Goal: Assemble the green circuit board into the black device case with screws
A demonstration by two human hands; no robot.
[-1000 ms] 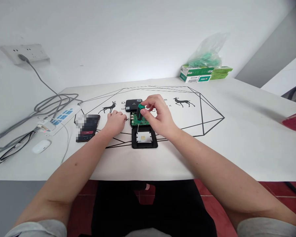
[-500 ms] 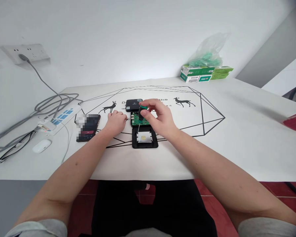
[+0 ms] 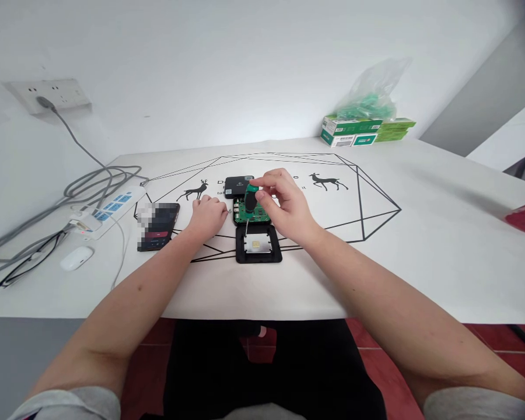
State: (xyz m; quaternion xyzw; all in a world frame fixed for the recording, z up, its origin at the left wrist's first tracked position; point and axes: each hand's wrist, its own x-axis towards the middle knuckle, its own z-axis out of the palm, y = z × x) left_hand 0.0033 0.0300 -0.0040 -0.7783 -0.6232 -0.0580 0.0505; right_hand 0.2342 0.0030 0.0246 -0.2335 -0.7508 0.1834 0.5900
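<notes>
Through the head camera I see my right hand (image 3: 286, 201) above the middle of the table (image 3: 429, 262), and its fingers are clamped on the green and black handle of the screwdriver (image 3: 251, 198). The screwdriver stands a little tilted in front of the green board (image 3: 261, 216). Its thin shaft points down to the upper left corner of the metal plate (image 3: 262, 249), which lies in the black tray (image 3: 241, 257). If the tip touches the plate, I cannot tell.

The board is just beyond the tray, and the black cover (image 3: 236, 185) lies just behind the board. My left hand (image 3: 207, 217) rests on the table, to the left of the board, with the fingers bent and near together; I cannot tell whether they hold something. Near these fingertips are some dark bits (image 3: 230, 210), too small for me to name.

Left of this hand lies the phone (image 3: 164, 224), and farther left the power strip (image 3: 116, 210). At the back, against the wall, the boxes (image 3: 350, 131) carry a clear bag (image 3: 371, 96).
</notes>
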